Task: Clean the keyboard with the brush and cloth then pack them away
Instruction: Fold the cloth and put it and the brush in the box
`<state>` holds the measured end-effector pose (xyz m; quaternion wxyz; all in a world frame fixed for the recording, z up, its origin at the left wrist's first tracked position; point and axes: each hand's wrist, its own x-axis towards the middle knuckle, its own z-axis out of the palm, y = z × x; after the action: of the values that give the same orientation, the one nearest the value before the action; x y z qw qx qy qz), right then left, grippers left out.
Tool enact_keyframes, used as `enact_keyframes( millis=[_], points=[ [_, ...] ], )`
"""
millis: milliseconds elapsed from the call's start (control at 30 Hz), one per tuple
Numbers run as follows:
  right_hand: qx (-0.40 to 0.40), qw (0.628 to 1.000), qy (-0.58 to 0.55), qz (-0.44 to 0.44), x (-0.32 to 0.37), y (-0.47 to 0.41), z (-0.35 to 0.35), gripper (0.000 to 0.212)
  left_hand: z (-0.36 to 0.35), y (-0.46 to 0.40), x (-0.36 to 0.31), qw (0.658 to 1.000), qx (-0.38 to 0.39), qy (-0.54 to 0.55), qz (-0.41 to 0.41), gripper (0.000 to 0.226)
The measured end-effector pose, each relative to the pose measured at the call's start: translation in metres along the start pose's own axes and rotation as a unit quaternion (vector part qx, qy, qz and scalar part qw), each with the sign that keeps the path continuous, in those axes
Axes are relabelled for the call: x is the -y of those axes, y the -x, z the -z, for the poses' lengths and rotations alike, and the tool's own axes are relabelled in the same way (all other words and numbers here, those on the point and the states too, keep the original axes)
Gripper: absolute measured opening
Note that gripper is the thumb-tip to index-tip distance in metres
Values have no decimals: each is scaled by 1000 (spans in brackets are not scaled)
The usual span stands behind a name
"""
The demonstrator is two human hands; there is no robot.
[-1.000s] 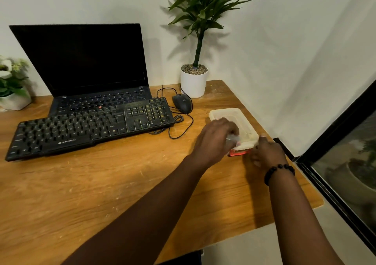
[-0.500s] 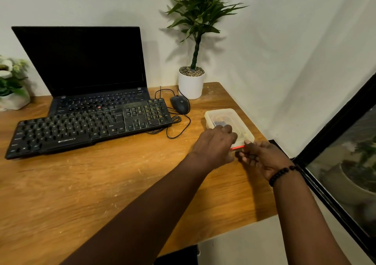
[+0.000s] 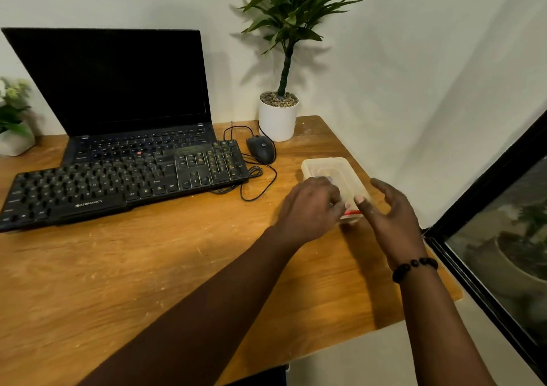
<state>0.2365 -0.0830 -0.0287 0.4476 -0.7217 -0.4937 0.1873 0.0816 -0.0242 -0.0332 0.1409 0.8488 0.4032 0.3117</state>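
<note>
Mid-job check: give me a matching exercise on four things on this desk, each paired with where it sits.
Things:
1. mouse
2. plastic box
3. keyboard
4. white plant pot

Places:
A. in front of the laptop
B. far corner of the desk, by the wall
C. at the fingertips of the left hand and right hand
D. right of the keyboard's number pad

Pairs: 1-D, 2-C, 3-A, 4-B

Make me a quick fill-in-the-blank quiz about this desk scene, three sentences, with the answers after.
1. The mouse sits between the keyboard and the white ____.
2. The beaded bracelet is on the ____ wrist.
3. Both hands are at the clear plastic ____.

Answers: plant pot; right; box
</note>
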Motion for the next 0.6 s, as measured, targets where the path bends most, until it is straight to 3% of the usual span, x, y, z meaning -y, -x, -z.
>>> enact_keyframes(
  millis=[67, 133, 233, 400, 500, 600],
  points=[
    [12, 995, 60, 72, 9, -7, -10, 49, -5, -2, 9, 991, -71, 77, 86, 21],
    [37, 972, 184, 139, 16, -15, -27, 46, -11, -10, 18, 957, -126, 138, 221, 22],
    [70, 933, 311, 164, 19, -22, -50, 44, -14, -26, 31, 881, -68, 238, 404, 39],
    [80, 927, 343, 133, 13, -22, -59, 47, -13, -55, 48, 869, -2, 293, 398, 53],
    [87, 924, 349, 129, 15, -22, -60, 47, -14, -77, 55, 841, 29, 336, 423, 59],
    [94, 924, 349, 125, 16, -22, -58, 48, -20, -96, 61, 827, 10, 366, 427, 48]
  ],
)
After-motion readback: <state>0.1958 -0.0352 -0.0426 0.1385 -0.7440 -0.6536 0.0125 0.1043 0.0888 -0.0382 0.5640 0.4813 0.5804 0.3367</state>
